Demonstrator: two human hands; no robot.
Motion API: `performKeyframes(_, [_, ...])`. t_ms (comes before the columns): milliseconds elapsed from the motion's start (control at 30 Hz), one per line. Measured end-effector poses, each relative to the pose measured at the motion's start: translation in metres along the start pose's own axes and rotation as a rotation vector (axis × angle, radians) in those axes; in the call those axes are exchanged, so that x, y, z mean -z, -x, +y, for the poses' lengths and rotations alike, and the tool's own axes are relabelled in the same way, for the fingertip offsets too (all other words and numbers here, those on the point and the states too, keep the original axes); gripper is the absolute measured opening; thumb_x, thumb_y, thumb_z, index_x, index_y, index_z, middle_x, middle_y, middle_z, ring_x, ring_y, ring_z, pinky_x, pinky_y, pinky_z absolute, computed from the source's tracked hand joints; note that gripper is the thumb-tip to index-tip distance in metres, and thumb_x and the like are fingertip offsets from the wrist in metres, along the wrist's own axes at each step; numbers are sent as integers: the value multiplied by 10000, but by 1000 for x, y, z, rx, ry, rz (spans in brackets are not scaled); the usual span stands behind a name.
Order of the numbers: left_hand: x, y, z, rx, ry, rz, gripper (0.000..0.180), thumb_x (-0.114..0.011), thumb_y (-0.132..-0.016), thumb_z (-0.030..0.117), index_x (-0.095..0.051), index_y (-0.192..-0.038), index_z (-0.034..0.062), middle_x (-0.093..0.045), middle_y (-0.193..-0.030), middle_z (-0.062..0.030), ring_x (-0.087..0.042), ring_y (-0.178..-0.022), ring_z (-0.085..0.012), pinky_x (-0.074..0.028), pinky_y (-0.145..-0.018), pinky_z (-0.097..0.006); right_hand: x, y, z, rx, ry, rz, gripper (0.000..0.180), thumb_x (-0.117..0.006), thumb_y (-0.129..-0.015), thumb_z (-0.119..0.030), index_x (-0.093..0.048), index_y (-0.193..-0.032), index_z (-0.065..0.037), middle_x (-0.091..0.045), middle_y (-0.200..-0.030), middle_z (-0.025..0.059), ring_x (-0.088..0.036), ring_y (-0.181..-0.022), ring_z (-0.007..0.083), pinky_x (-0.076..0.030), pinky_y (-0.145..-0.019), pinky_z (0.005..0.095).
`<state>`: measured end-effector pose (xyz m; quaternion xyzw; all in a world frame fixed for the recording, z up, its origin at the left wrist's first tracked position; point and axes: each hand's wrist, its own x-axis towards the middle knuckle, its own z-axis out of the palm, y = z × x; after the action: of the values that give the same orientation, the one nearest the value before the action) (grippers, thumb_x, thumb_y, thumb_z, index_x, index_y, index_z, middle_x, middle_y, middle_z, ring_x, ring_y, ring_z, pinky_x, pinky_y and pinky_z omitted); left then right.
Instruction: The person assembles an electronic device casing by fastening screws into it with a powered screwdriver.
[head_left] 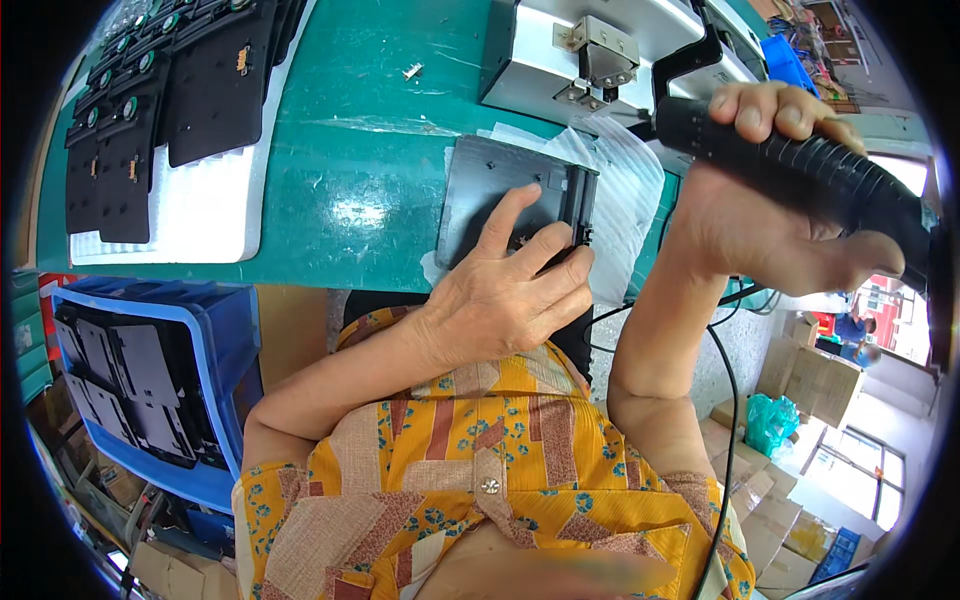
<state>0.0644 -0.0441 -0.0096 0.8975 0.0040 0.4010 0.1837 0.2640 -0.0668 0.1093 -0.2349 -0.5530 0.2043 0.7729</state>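
Observation:
A flat black plate (478, 190) with a raised strip along its right side lies on the green table near its front edge. My left hand (510, 290) is on this plate: the index finger stretches across its face, and the other fingers curl at the strip and press it. Raised at the right, close to the camera, my right hand (760, 215) is wrapped round a thick black ribbed tool handle (790, 160). The handle's far right end runs into the dark rim, and its working tip cannot be made out.
Silver metal housing (540, 70) with a bracket stands behind the plate, on white foam wrap (625, 200). More black plates (215, 110) lie on white foam (215, 215) at the left. A blue crate (215, 310) holds further black parts below. A black cable (733, 400) hangs by my right arm.

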Motion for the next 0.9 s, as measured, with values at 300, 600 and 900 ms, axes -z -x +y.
performKeyframes(300, [4, -3, 2, 17, 9, -9, 62, -731, -792, 122, -677, -805, 93, -687, -1071, -17, -633, -968, -208, -437, -1063, -627, 6, -19, 17, -31, -8, -86, 932, -533, -774, -921, -684, -1185, -98, -614, -991, 122, -582, -854, 275, -479, -807, 465])
performKeyframes(600, [4, -2, 0, 30, 26, -24, 46, -720, -807, 123, -685, -816, 94, -684, -1074, -22, -624, -998, -209, -424, -1075, -636, 9, -22, 25, -43, 22, -177, 966, -514, -741, -959, -678, -1192, -121, -619, -1010, 130, -587, -881, 292, -487, -831, 480])
performKeyframes(900, [6, -2, 0, 32, 27, -18, 61, -720, -792, 122, -684, -826, 88, -682, -1068, -26, -623, -977, -213, -428, -1067, -634, 15, -28, 23, -79, 37, -331, 995, -505, -737, -968, -660, -1234, -120, -618, -1032, 127, -588, -894, 278, -482, -829, 473])
